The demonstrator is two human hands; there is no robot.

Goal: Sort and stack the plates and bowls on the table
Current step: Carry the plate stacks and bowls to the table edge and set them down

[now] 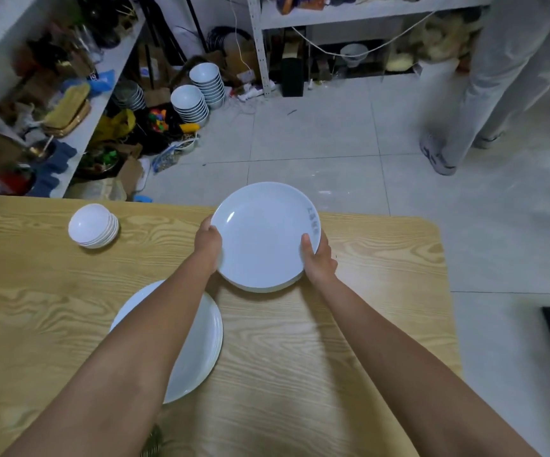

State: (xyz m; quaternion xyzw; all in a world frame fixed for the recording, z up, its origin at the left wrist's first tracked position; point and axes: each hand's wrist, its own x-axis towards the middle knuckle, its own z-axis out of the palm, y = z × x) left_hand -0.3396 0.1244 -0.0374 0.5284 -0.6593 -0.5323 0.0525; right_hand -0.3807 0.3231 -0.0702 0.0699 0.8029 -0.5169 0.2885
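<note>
Dim, even light — soft blur throughout, edges bowed by wide-angle.

Half of near plate stack [205, 341] hidden under left forearm [135, 357]; plate lettering [313, 221] illegible.

A small stack of round white ceramic plates [263, 235] sits at the far edge of the light wood-grain table [333, 324], tilted toward the camera. The left hand [208, 240] and right hand [318, 255] grip opposite rims. A second stack of white plates [201, 341] lies flat nearer, left of centre. A nested stack of small white bowls [92, 225] stands far left.
</note>
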